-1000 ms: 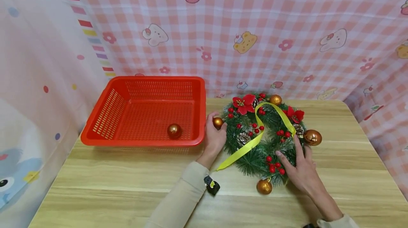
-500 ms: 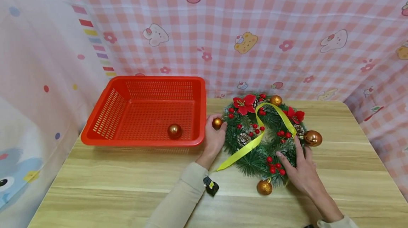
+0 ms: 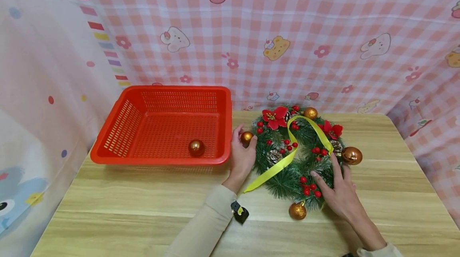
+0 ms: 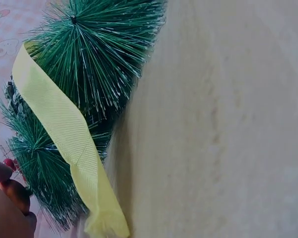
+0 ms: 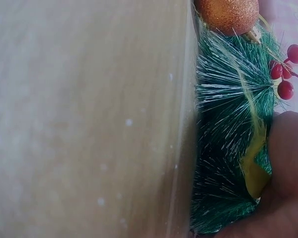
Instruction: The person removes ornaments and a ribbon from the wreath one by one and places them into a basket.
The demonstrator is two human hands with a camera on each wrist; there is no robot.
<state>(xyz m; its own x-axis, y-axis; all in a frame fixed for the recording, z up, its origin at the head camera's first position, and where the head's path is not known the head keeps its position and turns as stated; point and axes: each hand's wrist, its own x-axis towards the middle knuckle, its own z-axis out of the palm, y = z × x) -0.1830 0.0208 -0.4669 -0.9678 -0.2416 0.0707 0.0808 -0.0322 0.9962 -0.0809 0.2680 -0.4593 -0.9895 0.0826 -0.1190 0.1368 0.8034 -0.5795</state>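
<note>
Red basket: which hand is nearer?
Left. The left hand, pinching a small bauble, is close beside the red basket, at its right end. The right hand is farther off, on the wreath's near right side.

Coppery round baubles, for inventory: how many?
5: one bauble in the red plastic basket, one in the left hand, three at the green wreath's far, right, near edges; some may hide.

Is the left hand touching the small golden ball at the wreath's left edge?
Touching; the left wrist view shows the left hand pinching the golden ball, directly against its sides.
</note>
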